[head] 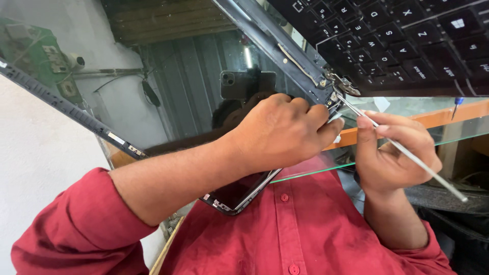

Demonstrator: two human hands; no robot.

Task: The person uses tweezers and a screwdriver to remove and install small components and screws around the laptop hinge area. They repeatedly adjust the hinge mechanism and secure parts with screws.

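Left hand (282,132) curled in a loose fist, knuckles up, fingertips pinched at the laptop hinge (340,86). Right hand (389,153) closed around a thin metal screwdriver (402,148), tip set at that hinge below the keyboard (407,35). Laptop raised above the glass counter (407,109).

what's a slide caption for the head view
Left hand grips laptop hinge; right hand probes it with a slim metal tool
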